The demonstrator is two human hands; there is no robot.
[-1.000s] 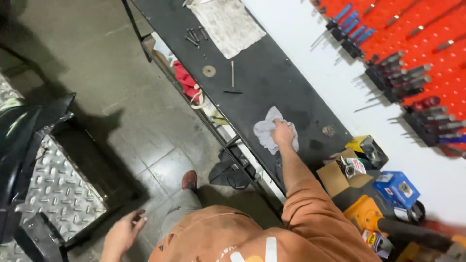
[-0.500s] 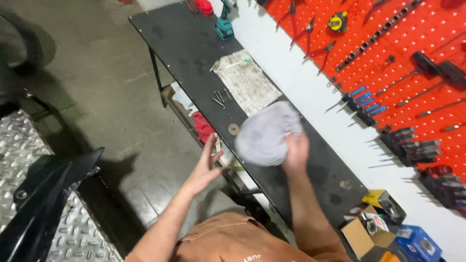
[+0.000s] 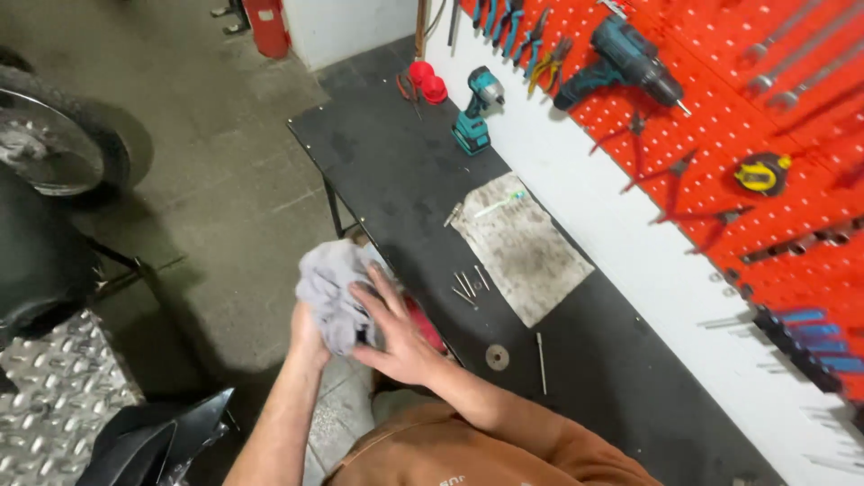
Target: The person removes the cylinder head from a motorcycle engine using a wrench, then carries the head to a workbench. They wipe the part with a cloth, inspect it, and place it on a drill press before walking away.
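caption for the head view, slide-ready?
Both hands, left hand and right hand, bunch a grey rag beside a black workbench under a red pegboard.

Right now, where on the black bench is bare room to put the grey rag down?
Bare bench lies between the teal drill and the dirty sheet, toward the front edge. Another bare patch sits right of the round disc. Crowded: small pins beside the sheet.

I'm in a workshop: my black workbench (image 3: 396,171) stands against a red pegboard (image 3: 765,117) hung with pliers, wrenches and a drill (image 3: 621,58); a motorcycle wheel (image 3: 54,135) sits left of the bench.
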